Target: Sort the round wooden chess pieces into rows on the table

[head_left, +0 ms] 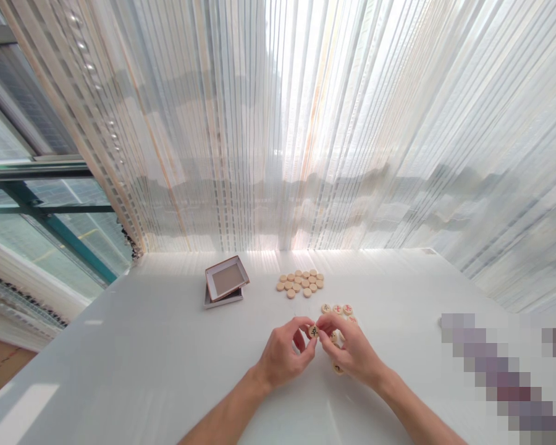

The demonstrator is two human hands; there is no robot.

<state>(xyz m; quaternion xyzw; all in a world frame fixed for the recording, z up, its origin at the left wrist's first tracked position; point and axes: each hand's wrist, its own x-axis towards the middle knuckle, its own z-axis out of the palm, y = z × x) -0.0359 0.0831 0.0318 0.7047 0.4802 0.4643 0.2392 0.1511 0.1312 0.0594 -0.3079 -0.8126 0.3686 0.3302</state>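
Observation:
A round xiangqi piece (314,332) with a black character is held up between my two hands, its marked face toward me. My left hand (287,352) pinches it from the left with thumb and fingers. From the right, the closed fingertips of my right hand (349,346) meet its edge. Under and behind the right hand lie several face-up pieces, partly hidden. Among those showing are a black-marked piece (325,308) and a red-marked piece (337,309). Beyond the hands, several plain-looking discs (301,283) sit in a loose cluster.
A shallow open box (227,278) stands at the back left, one part resting tilted on the other. The white table (143,352) ends at a striped sheer curtain (259,154). A blurred-out patch (505,377) covers something at the right.

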